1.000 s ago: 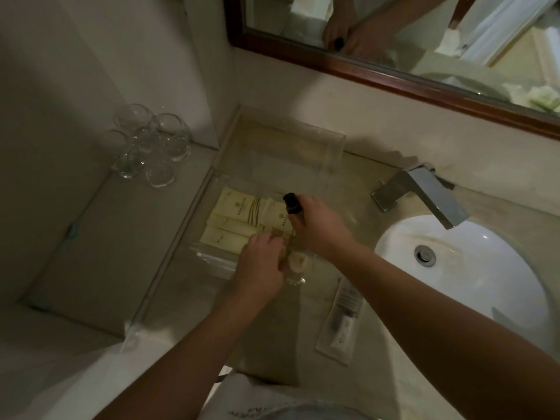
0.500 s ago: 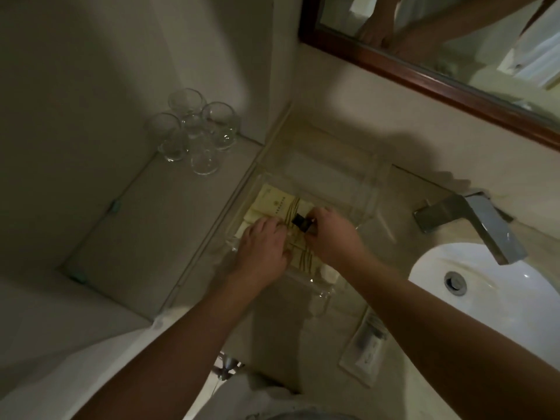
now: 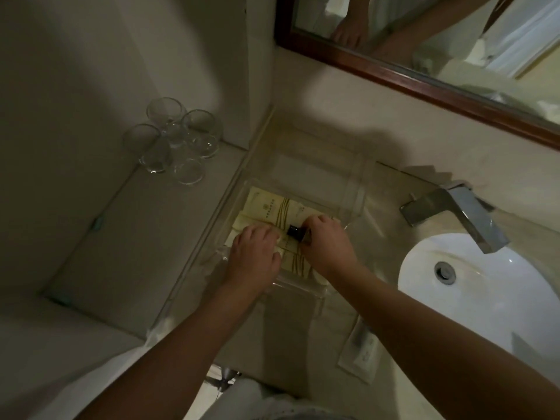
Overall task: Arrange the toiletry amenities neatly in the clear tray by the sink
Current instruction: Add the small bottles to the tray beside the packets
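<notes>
A clear tray (image 3: 351, 189) stands on the counter left of the sink. Several cream amenity packets (image 3: 272, 204) lie flat inside it. My right hand (image 3: 327, 244) is closed around a small bottle with a black cap (image 3: 293, 230), held low over the packets with the cap pointing left. My left hand (image 3: 254, 256) rests palm down on the packets at the tray's near left, fingers pressing them. A wrapped white packet (image 3: 360, 350) lies on the counter in front of the tray, outside it.
Several upturned drinking glasses (image 3: 175, 140) stand on the lower shelf at the left. A chrome faucet (image 3: 460, 213) overhangs the white sink basin (image 3: 485, 286) on the right. A wood-framed mirror (image 3: 424, 83) hangs on the wall behind.
My right hand has lowered the black-capped bottle from above the tray down onto the packets. My left hand has moved further into the tray and flattened onto them. The camera view has shifted.
</notes>
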A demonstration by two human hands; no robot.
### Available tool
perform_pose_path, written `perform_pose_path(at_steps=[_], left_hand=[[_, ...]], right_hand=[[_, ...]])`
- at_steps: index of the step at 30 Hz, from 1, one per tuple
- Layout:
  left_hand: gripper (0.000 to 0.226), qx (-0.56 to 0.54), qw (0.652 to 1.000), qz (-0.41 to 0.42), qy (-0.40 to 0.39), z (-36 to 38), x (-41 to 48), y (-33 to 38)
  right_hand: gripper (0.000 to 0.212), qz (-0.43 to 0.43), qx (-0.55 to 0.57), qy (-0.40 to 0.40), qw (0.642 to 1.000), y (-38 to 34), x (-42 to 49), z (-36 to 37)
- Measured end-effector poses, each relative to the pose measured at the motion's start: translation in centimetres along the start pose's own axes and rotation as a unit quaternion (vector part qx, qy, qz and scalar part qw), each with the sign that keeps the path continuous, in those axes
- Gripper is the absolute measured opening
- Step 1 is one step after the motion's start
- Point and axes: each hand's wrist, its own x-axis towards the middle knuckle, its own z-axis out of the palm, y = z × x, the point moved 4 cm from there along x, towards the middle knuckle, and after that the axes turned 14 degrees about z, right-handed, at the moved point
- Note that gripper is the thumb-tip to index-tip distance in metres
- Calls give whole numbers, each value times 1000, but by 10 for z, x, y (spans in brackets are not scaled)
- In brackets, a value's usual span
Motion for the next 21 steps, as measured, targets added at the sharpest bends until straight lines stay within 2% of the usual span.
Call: perform_pose_path(at_steps=[13, 21], left_hand=[[38, -11, 1000, -5, -11, -1, -6, 2], [38, -45, 998, -7, 35, -11, -5, 8]], right_hand=[[29, 3, 8, -9, 1000, -1, -2, 0], [40, 45, 73, 35, 996, 23, -18, -24]])
